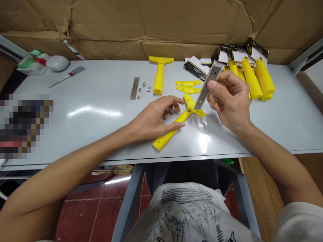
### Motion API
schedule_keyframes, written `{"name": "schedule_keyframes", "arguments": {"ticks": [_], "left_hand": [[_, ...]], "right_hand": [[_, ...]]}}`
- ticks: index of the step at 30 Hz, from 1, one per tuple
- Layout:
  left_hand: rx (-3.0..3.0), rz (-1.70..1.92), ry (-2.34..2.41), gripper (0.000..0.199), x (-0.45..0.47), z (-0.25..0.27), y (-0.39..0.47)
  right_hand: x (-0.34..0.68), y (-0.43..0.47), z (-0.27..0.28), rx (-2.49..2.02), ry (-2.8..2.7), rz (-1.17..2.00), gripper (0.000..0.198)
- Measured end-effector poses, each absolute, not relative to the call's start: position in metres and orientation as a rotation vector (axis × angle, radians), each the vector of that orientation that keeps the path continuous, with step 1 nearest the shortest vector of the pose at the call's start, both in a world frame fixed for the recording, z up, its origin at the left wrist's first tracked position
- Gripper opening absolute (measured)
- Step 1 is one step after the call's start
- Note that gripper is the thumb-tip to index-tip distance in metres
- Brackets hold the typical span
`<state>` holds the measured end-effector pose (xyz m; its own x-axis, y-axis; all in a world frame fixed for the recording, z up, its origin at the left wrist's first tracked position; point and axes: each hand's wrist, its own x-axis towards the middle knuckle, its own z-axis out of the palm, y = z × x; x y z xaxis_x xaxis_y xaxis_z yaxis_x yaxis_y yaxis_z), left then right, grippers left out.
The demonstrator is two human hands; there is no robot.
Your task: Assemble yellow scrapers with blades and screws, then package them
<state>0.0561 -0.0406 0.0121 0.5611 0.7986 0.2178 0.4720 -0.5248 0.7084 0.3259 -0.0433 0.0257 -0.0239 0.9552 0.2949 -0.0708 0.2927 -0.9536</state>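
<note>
Pinched between the thumb and fingers of my right hand (230,97) is a flat metal scraper blade (205,88) with holes along it. Its lower end meets or overlaps the head of a yellow plastic scraper handle (170,133) lying slantwise on the table. My left hand (161,116) rests at that handle, thumb along the grip and fingers curved apart near the head, not closed round it. Beyond the hands lie two thin yellow strips (188,90), partly behind the blade. Another yellow scraper handle (159,75) lies farther back.
A second metal blade (135,88) and several small screws (144,84) lie left of centre. A screwdriver (67,76) and a white rounded object (58,63) are at the far left. Packaged yellow scrapers (252,79) are piled at the right, before a cardboard wall (176,23).
</note>
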Motion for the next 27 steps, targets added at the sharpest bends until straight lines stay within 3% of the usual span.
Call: {"name": "schedule_keyframes", "arguments": {"ticks": [7,11,20,27], "left_hand": [[2.377,0.437,1.173,0.066,0.046,0.022,-0.037],[2.492,0.426,1.225,0.055,0.047,0.020,-0.041],[2.602,1.031,1.093,0.037,0.052,0.007,-0.043],[2.621,1.150,0.926,0.034,0.053,0.006,-0.044]], "right_hand": [[0.338,-0.032,0.022,-0.979,-1.358,1.028,0.058],[0.338,-0.031,0.019,-1.066,-1.474,1.077,0.057],[0.331,-0.041,0.024,-1.021,-1.490,1.278,0.062],[0.328,-0.045,0.019,-1.018,-1.555,1.103,0.063]]}}
